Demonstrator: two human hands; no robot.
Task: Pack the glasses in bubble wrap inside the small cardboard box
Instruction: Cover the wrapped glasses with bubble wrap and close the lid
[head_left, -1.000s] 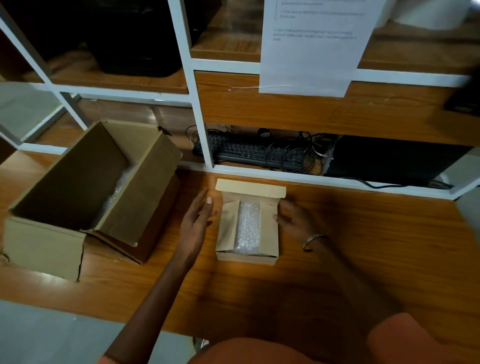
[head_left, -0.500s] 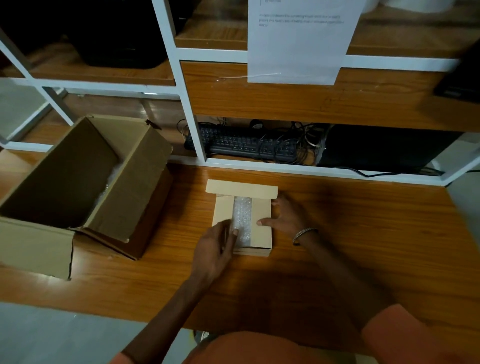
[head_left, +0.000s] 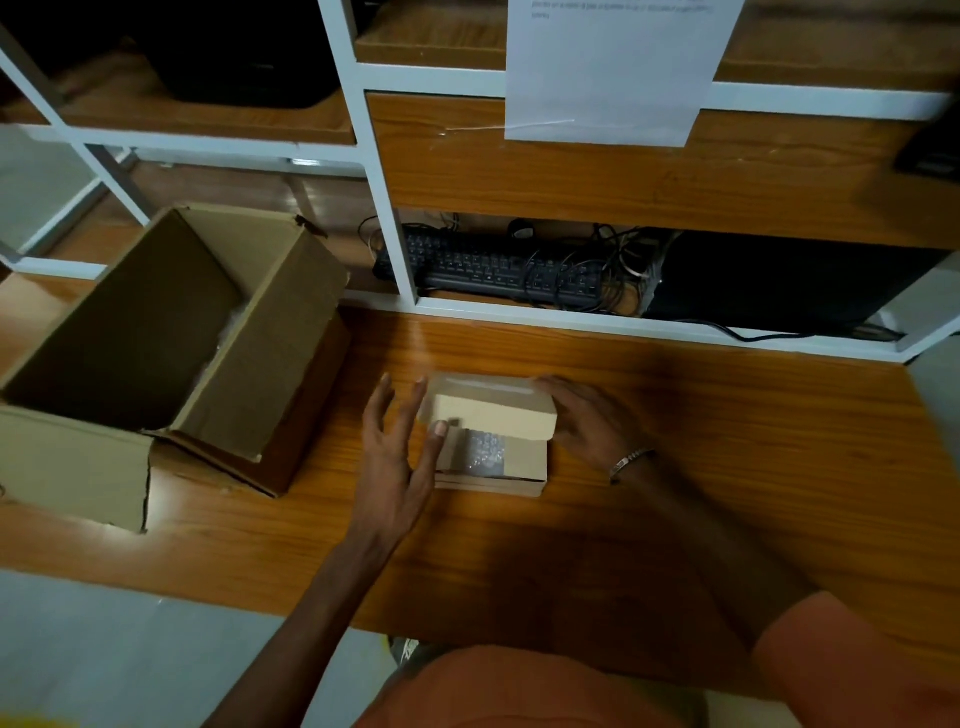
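The small cardboard box (head_left: 519, 470) sits on the wooden desk in front of me. Bubble wrap (head_left: 485, 452) shows through the gap between its side flaps; the glasses inside are hidden. The box's lid flap (head_left: 493, 413) is tilted forward over the opening, half covering it. My right hand (head_left: 587, 421) holds the lid's right end. My left hand (head_left: 397, 452) is at the box's left side with fingers spread, its thumb touching the lid's left corner.
A large open cardboard box (head_left: 291, 332) with some bubble wrap at its bottom stands at the left of the desk (head_left: 727, 441). Behind is a white-framed shelf with a black keyboard (head_left: 498, 270), tangled cables and a hanging paper sheet (head_left: 613, 67).
The side flaps were pressed down over the bubble wrap. The rear lid flap has since swung up and forward over the opening, with my right hand moved to its right end.
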